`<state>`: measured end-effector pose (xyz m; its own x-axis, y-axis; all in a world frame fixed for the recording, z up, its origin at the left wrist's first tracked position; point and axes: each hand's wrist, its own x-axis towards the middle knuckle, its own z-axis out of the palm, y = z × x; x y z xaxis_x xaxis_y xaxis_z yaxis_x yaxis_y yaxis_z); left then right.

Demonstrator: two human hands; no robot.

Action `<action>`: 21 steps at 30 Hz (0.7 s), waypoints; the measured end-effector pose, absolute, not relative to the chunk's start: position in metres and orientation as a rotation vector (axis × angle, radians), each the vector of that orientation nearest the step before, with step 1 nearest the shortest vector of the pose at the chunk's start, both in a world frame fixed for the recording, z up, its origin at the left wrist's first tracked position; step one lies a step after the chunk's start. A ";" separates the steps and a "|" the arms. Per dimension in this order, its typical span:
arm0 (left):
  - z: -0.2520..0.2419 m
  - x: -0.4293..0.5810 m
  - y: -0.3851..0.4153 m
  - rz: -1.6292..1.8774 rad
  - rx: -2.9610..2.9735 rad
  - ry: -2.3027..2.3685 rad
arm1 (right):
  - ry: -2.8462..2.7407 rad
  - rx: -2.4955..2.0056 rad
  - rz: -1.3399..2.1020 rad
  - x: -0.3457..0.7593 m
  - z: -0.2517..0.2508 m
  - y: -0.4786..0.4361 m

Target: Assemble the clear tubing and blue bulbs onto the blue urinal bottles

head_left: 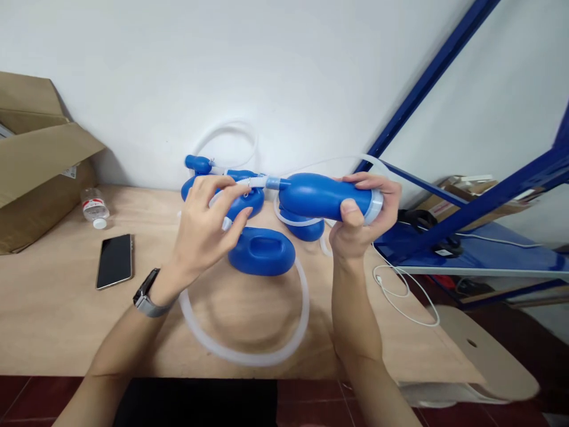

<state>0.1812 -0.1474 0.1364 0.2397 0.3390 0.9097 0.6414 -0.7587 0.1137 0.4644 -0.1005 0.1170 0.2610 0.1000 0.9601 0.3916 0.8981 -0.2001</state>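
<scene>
My right hand (367,207) is wrapped round a blue plastic urinal funnel (322,196), lifted above the table and lying sideways. Its light-blue rim (376,206) sits in my palm, and its narrow neck points left into a whitish corrugated connector (258,182). My left hand (208,222) hovers at that connector with thumb and fingers apart, the index fingertip overlapping it; whether they touch I cannot tell. Below lies a blue urinal bottle (262,264) with a moulded handle. A translucent tube (249,359) loops in front of it towards my left wrist.
More blue urinal bottles (304,230) with tubes stand near the wall. At left are a cardboard box (44,154), a water bottle (94,206) and a phone (114,261). A white cable (409,317) curls at right, beside a blue metal shelf (489,237) and a stool (493,362).
</scene>
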 end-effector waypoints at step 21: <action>0.133 0.203 -0.142 -2.304 -2.954 -1.270 | -1.330 -0.416 -0.102 0.457 0.113 -0.097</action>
<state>0.2026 -0.1423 0.1327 0.2539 0.8279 0.5001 -0.0192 -0.5126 0.8584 0.4565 -0.0972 0.1129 0.2463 0.1623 0.9555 0.3062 0.9223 -0.2356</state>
